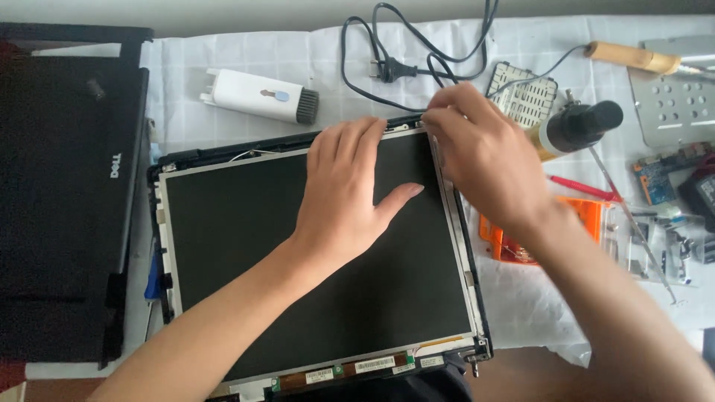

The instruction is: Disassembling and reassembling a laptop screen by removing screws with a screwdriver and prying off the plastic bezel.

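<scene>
1. Screen panel [246,246], one, dark with a metal frame, lies flat on the white cloth [186,52] in the middle of the table; all places below are told from it.
2. The left hand [346,190] rests flat on the panel's upper middle, fingers spread wide and gripping nothing, fingertips at the top edge.
3. The right hand [477,152] sits at the panel's top right corner, fingers pinched narrow at the frame edge; what they pinch is hidden, so I cannot tell.
4. Left of the panel: one black laptop lid [67,201], closed face up, just beside it.
5. Above the panel: one white brush tool [257,95] with a dark bristle end, and one black power cord [395,52] looped, its plug lying near the right hand's fingers.
6. Above and right: one perforated white grille [525,93], one bottle with black cap [581,126] on its side, one soldering iron with wooden handle [633,56], one perforated metal plate [678,104].
7. Right of the panel: one orange tray [577,216], partly hidden behind the right wrist, one red screwdriver [581,187], one small circuit board [663,175].
</scene>
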